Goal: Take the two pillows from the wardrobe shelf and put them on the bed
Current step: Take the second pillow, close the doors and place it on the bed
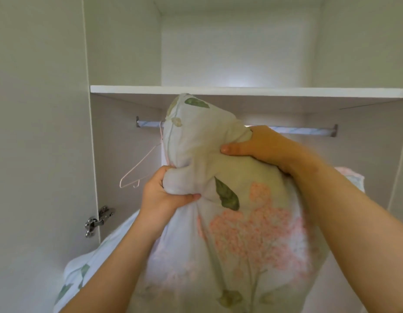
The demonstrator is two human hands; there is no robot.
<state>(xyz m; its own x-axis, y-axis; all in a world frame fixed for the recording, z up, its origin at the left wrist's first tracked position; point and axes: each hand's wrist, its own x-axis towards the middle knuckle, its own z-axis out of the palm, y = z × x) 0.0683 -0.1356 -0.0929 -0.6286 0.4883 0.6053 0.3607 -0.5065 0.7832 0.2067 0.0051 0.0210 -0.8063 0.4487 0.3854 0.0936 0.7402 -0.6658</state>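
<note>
White wardrobe walls fill the view, with a bare white shelf running across the upper part and a metal hanging rail fixed just below it. A thin pink hanger dangles from the rail near its left end, just beside the pillow. On the left wall sits a metal door hinge.

In front of the rail, below the shelf's front edge, a floral pillow is held upright, its top corner reaching up to the shelf's edge. Its pale cover shows pink blossoms and green leaves. The left hand is closed tight around a bunched fold at the pillow's left side, thumb pressed over the cloth. The right hand clamps the pillow's upper right part, thumb in front and fingers wrapped behind, squeezing the stuffing in.

Behind and below the arms lies a second pillow in matching fabric, at the lower left of the wardrobe; a further patch of similar cloth shows behind the right forearm.
</note>
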